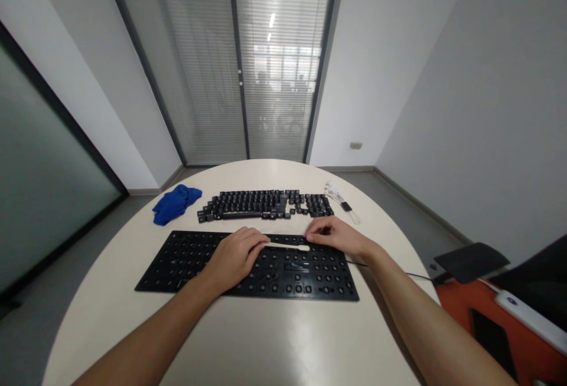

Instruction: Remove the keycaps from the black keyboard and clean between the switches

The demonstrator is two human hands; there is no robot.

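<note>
A black keyboard (266, 265) with its keycaps off lies on the round table, its bare switches showing in rows. My left hand (239, 253) is over its middle, fingers closed on the end of a slim white toothbrush-like brush (287, 247). The brush lies almost level across the upper rows, its wider head pointing right. At the keyboard's far right edge rests my right hand (330, 234), fingers curled, thumb on the top face and fingertips by the rim. Behind the keyboard, loose black keycaps (248, 203) are laid out in keyboard order.
A crumpled blue cloth (176, 203) lies at the table's left. Cotton swabs (332, 190) and a small black-and-wire tool (348, 208) are at the far right. A cable (416, 275) runs right from the keyboard. An orange chair (460, 309) holds a phone (491, 339) and a white power strip (527, 315).
</note>
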